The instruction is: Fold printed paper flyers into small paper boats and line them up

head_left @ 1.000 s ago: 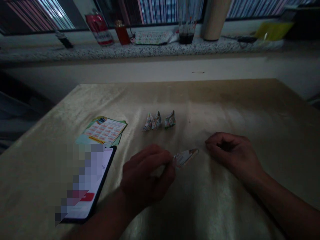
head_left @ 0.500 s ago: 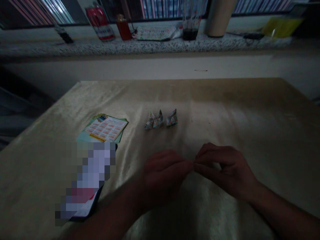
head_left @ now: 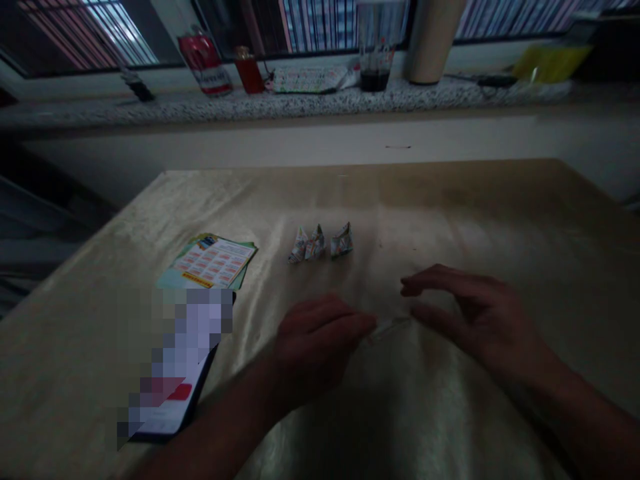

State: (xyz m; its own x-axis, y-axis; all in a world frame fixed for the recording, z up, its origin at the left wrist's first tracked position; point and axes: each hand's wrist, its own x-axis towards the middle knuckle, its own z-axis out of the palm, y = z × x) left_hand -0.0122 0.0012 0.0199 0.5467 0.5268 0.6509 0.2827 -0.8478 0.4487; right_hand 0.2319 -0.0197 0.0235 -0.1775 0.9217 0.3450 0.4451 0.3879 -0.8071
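My left hand (head_left: 317,343) is closed, its thumb and fingers pinched on one end of a thin, pale folded paper strip (head_left: 393,327). The strip is dim and blurred, and part of it is hidden behind the fingers. At the strip's far end my right hand (head_left: 480,317) holds its thumb and fingers apart, with nothing visible between them. The right thumb is close to the strip's tip; whether they touch I cannot tell. Beyond the hands stand three small pointed shapes folded from printed paper (head_left: 342,243), two side by side and one a little to the right.
On the table (head_left: 500,220), left of my hands, lie a stack of printed sheets (head_left: 215,261) and a phone (head_left: 185,393) with a partly pixelated screen. A stone sill (head_left: 300,105) behind carries a red can (head_left: 206,67), an orange-red bottle (head_left: 249,72) and a cup with dark liquid (head_left: 375,73).
My right hand has parted from the left, moving right and opening its fingers. The left hand has shifted slightly left, and the strip between them now shows.
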